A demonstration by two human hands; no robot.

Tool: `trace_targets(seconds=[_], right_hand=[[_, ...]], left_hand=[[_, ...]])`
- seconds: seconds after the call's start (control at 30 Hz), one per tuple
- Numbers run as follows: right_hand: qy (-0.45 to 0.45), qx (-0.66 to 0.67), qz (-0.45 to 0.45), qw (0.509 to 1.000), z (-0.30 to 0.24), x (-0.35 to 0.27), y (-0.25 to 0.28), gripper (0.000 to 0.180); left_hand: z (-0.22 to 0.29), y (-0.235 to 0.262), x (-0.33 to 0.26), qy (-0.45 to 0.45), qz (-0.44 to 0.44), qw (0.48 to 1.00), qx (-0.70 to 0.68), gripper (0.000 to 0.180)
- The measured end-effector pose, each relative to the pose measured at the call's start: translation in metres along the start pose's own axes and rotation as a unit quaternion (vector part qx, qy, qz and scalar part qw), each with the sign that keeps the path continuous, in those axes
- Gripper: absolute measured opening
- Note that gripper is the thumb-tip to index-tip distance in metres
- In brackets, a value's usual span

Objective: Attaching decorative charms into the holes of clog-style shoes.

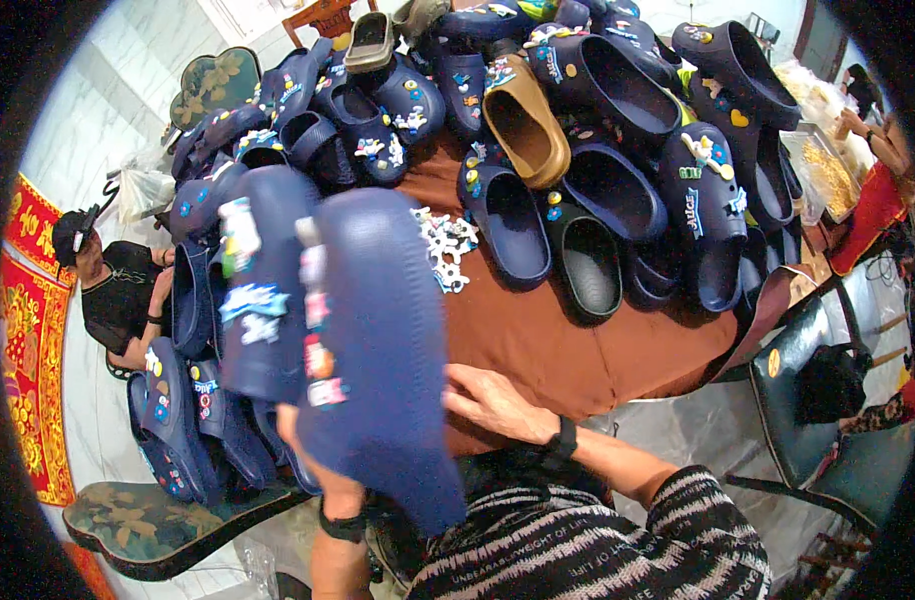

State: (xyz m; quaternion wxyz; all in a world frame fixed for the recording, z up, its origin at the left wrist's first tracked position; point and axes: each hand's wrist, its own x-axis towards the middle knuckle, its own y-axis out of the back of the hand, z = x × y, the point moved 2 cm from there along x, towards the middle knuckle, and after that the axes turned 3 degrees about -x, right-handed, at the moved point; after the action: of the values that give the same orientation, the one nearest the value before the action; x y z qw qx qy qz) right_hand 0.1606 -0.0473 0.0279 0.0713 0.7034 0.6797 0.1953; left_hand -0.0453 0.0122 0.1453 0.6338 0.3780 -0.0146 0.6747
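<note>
A pair of navy clogs (373,290) is held up close in front of me, slightly blurred by motion. Colourful charms run along their uppers. My left hand (313,450) grips them from below, its fingers mostly hidden behind the nearer clog. Just right of the clogs, my right hand (503,403) is low over the brown tablecloth (548,345), fingers apart and nothing seen in them; the clog's edge partly covers the fingertips. Beyond it lies a small pile of white and coloured shoe charms (446,248).
Many decorated navy clogs (618,85) crowd the table's far side, with a tan clog (526,125) and a black clog (590,265) among them. More clogs (173,420) sit at left by a chair (168,525). A person (128,300) sits at left; another chair (813,400) stands right.
</note>
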Motion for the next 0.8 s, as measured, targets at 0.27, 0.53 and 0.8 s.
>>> trace_targets(seconds=[0.27,0.53,0.8], right_hand=[[-0.067,0.032,0.076,0.994,0.026,-0.042,0.058,0.037],[-0.100,-0.004,0.130,0.987,0.040,-0.055,0.066,0.033],[-0.098,0.004,0.172,0.980,0.063,-0.061,0.065,0.024]], left_hand=[[0.046,-0.105,0.008,0.032,-0.188,0.961,-0.203,0.048],[0.054,-0.205,0.111,0.012,-0.055,0.882,-0.468,0.024],[0.252,-0.305,0.238,-0.042,-0.211,0.939,-0.270,0.043]])
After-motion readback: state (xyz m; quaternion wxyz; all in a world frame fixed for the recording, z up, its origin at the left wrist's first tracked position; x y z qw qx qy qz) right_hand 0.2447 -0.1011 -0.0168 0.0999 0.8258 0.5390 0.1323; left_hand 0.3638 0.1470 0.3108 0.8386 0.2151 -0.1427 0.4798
